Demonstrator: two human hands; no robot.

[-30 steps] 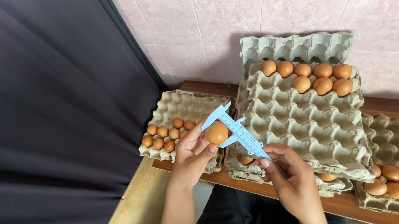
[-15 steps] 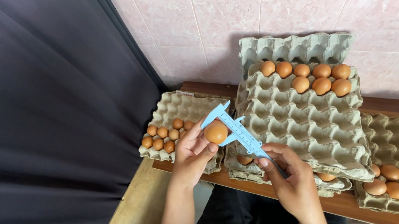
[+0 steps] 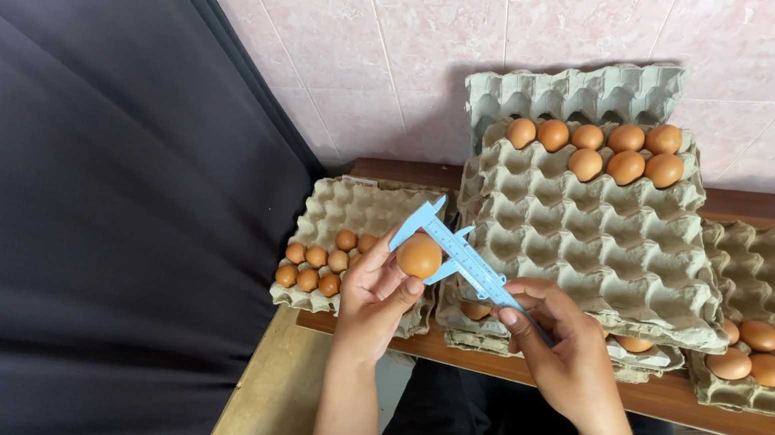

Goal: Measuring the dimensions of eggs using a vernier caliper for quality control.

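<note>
The left hand [image 3: 377, 292] pinches a brown egg [image 3: 419, 255] between thumb and fingertips, holding it up above the near edge of the left egg tray [image 3: 349, 204]. The right hand [image 3: 561, 348] is closed on the beam of a light blue plastic caliper [image 3: 458, 253], whose two jaws stand on either side of the egg, seemingly touching its shell. Small brown eggs [image 3: 315, 266] sit in the left tray; the middle stack of grey pulp trays [image 3: 596, 247] carries a few eggs at its far end, and the right tray [image 3: 761, 290] holds more. Squeezing the slider too hard could crack the shell. A loose pinch could let the egg roll out and drop onto the tray or the wooden bench [image 3: 743, 419] below.
</note>
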